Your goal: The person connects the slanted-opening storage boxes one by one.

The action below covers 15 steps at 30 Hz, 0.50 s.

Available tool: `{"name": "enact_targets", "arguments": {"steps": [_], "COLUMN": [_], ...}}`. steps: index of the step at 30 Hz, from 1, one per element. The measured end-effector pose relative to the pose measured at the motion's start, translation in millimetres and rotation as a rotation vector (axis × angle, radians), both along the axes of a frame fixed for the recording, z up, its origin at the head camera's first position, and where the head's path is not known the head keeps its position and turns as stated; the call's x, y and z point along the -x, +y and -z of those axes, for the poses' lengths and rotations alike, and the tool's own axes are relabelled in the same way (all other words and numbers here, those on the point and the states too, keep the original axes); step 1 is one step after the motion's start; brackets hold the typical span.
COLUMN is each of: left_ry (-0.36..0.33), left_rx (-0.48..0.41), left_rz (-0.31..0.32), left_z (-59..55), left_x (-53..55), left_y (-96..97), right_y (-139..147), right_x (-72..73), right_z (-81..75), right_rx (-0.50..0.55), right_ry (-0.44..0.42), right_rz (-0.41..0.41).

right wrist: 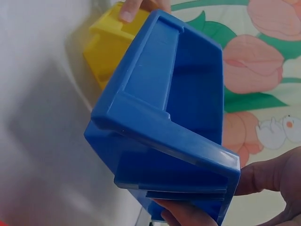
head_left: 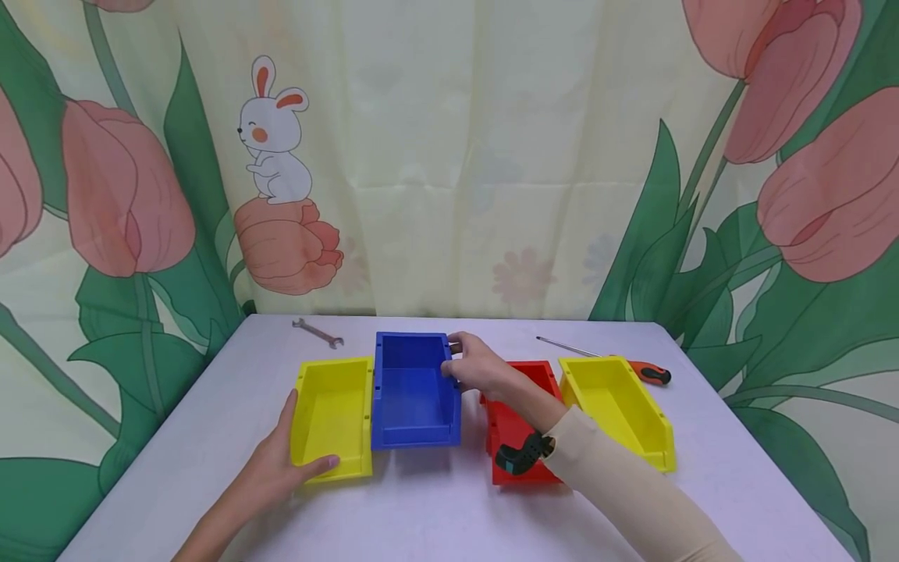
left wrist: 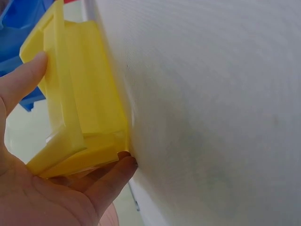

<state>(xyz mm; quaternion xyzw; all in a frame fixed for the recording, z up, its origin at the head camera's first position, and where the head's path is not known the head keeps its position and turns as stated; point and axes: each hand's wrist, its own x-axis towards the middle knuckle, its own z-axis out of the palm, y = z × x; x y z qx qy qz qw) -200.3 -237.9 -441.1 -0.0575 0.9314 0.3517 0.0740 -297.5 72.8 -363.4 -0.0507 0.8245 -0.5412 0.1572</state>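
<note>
My right hand [head_left: 481,367] grips the back right side of a blue plastic bin [head_left: 416,394], its thumb on the rim side and fingers beneath the edge in the right wrist view. A shadow under the blue bin [right wrist: 141,136] shows it held above the table. To its left is a yellow bin [head_left: 332,417], and my left hand [head_left: 277,457] holds it with the thumb over the front rim and the fingers along the left side. In the left wrist view the fingertips reach the lower edge of the yellow bin [left wrist: 89,94], near the table top.
Under my right forearm lies a red bin [head_left: 516,421], partly hidden. Beside it on the right is a second yellow bin [head_left: 614,402], with a screwdriver [head_left: 649,372] behind it. A wrench [head_left: 318,333] lies at the back left of the white table [head_left: 421,515]. A printed curtain [head_left: 449,156] hangs behind.
</note>
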Motion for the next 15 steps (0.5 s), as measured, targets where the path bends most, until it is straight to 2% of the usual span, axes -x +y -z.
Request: {"name": "enact_targets", "arguments": {"steps": [15], "left_ry": [0.008], "left_rx": [0.013], "left_rz": [0.017], "left_z": [-0.5], "left_x": [-0.1], "left_y": [-1.2], "right_y": [-5.5], "right_x": [-8.9], "right_z": [-4.8], "right_rx": [-0.054], "right_ry": [0.064], "right_rz": [0.011]}}
